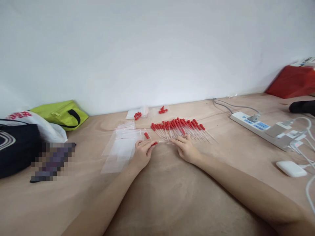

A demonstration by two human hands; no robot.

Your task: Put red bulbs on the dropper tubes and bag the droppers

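Observation:
My left hand (143, 153) is closed, pinching a red rubber dropper bulb (154, 143) at its fingertips. My right hand (186, 150) is closed on the far ends of thin clear glass tubes (165, 142), which stretch across the gap between the hands. Whether a tube's end sits inside the bulb is too small to tell. Just beyond my right hand, a row of droppers with red bulbs (174, 124) lies fanned on the table. One loose red bulb (147, 135) rests by my left fingers. Beside that hand, clear zip bags (123, 139) lie spread out.
Small bags with red bulbs (138, 115) lie near the wall. On the wooden table (157, 196), a power strip (253, 126) with cables and a white charger (291, 168) sits right. A green bag (59, 113), a black bag (19, 147) and a pixelated object (54, 162) are left.

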